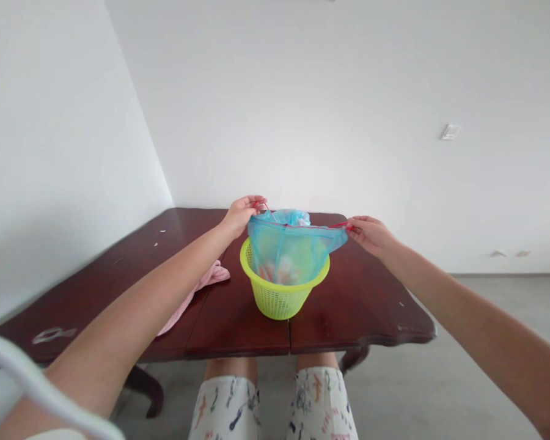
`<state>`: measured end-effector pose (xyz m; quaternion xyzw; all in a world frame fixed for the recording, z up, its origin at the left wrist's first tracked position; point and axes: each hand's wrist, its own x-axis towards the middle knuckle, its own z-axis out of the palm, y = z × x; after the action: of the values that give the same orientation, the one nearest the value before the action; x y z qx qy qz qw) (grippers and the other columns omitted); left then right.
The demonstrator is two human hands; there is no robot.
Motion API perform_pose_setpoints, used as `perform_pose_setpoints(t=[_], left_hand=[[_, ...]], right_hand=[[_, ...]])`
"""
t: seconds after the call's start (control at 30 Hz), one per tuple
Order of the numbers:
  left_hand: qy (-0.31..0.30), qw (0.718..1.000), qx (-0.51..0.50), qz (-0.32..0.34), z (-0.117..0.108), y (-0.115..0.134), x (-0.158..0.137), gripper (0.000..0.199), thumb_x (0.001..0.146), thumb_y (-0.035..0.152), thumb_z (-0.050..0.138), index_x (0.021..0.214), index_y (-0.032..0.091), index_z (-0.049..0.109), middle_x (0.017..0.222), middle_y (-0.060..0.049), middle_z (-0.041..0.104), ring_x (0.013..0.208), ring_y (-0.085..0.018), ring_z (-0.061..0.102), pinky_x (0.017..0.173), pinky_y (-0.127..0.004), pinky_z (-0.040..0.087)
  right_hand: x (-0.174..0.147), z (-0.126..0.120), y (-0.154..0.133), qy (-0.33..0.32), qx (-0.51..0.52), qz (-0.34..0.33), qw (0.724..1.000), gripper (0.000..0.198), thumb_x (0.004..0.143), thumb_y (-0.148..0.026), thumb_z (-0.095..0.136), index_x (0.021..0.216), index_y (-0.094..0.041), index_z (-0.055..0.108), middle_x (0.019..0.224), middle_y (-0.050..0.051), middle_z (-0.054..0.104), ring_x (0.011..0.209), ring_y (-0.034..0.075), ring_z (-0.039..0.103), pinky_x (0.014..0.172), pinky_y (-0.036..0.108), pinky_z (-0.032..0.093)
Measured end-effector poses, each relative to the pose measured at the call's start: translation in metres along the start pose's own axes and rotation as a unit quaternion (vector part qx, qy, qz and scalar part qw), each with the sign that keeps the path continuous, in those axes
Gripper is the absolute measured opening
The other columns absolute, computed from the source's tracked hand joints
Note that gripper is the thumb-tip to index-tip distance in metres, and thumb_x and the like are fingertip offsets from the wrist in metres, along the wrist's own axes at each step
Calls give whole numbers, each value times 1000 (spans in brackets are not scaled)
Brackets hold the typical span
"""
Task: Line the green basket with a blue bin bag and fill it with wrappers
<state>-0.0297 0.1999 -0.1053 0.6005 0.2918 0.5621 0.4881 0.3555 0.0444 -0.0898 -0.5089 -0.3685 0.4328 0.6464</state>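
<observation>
My left forearm (160,290) hides part of a pink cloth (214,275). My left hand (255,206) pinches a red drawstring (269,211) of the blue bag (302,247), which sits in a yellow-green basket (282,302) on the table (238,333), its whitish, reddish contents (279,272) blurred. My right hand (351,226) pinches the drawstring's opposite side.

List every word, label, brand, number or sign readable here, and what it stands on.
None can be read.
Shorts: small printed marks, too blurred to tell if any are letters.
Wall plate: too small to tell.
Blue bag and basket: no lettering visible.
</observation>
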Motion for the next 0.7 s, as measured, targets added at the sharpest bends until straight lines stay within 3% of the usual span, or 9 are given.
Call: perform_pose_setpoints(t=[0.13, 0.27, 0.33, 0.43, 0.5, 0.6, 0.7], left_hand=[[-1, 999, -35, 4, 18, 12, 2, 57, 61, 5, 68, 116, 18, 75, 149, -12, 78, 105, -19, 79, 92, -32, 66], [-30, 998, -47, 24, 42, 29, -2, 61, 60, 4, 64, 117, 21, 73, 159, -9, 74, 93, -17, 81, 82, -31, 66], [-59, 996, -49, 50, 53, 42, -7, 56, 63, 5, 65, 117, 20, 74, 153, -10, 78, 95, -19, 82, 86, -33, 66], [-91, 992, -52, 76, 63, 62, -15, 44, 68, 6, 69, 110, 17, 79, 132, -12, 87, 114, -24, 83, 102, -35, 64], [-92, 992, -67, 52, 62, 74, -18, 37, 71, 8, 73, 106, 15, 82, 123, -12, 88, 110, -22, 83, 101, -33, 64], [-69, 995, -66, -26, 51, 90, -19, 26, 79, 16, 80, 105, 15, 83, 120, -12, 88, 79, -13, 76, 80, -27, 63], [-94, 989, 50, -106, 31, 104, -18, 22, 85, 28, 93, 102, 16, 84, 102, -9, 87, 59, -9, 62, 66, -25, 59]], right_hand=[[-1, 20, -4, -29, 28, 7, 999, 27, 97, -3, 87, 93, -21, 67, 87, 8, 82, 80, 17, 81, 75, 26, 75], [2, 49, -8, -65, 30, 28, 997, 26, 101, -5, 82, 92, -21, 65, 71, 0, 72, 59, 11, 66, 64, 21, 68], [2, 59, -14, -92, 17, 51, 994, 26, 106, -10, 78, 89, -22, 62, 62, -5, 61, 47, 8, 50, 48, 18, 54], [-3, 63, -26, -143, -20, 101, 984, 27, 112, -19, 73, 87, -22, 61, 53, -9, 48, 38, 6, 28, 33, 18, 24], [-7, 58, -35, -178, -58, 123, 975, 23, 107, -20, 79, 90, -21, 64, 56, -6, 57, 37, 4, 23, 33, 19, 14], [-13, 50, -44, -199, -117, 59, 971, 23, 95, -13, 87, 102, -19, 67, 89, 8, 85, 40, 1, 26, 35, 17, 17], [-18, 48, -49, -151, -118, -82, 978, 29, 90, -10, 81, 111, -21, 66, 119, 10, 90, 45, 2, 41, 41, 17, 38]])
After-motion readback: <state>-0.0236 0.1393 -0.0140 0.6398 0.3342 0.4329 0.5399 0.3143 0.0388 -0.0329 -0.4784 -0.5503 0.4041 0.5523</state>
